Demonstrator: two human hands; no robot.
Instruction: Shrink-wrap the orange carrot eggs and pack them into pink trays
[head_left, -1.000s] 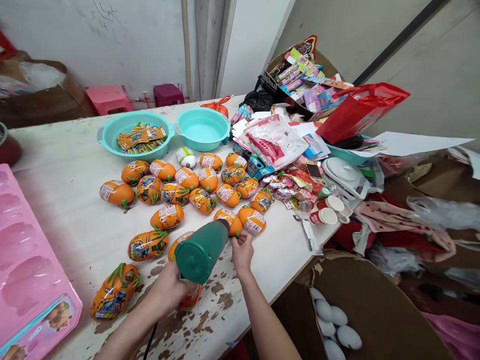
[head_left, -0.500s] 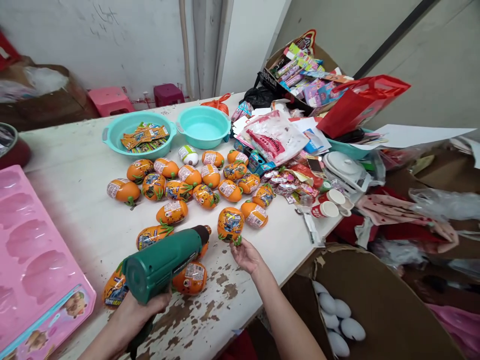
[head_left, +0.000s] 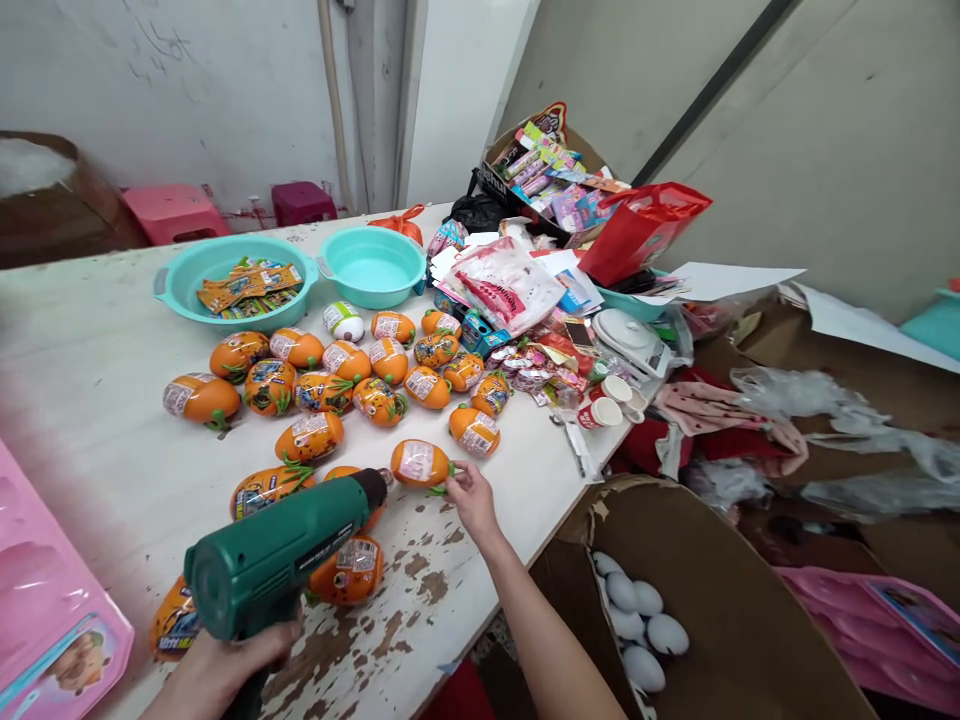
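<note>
a turquoise basin (head_left: pixel 174 287) holding small packets (head_left: pixel 247 288) stands far left on the table (head_left: pixel 97 370), a smaller turquoise bowl (head_left: pixel 371 268) just right of it. beyond the far edge are a pink stool (head_left: pixel 176 208) and a purple stool (head_left: pixel 304 202). a pink tray (head_left: pixel 56 580) lies near left. far right is a red bag (head_left: pixel 634 235); near right, a cardboard box (head_left: pixel 739 595) holds white egg-shaped pieces (head_left: pixel 667 634).

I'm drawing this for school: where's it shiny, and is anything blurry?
Head view: bright glints on the left pink tray and the orange eggs; head view: plastic bags near the right edge look soft, while the green heat gun looks clearer.
</note>
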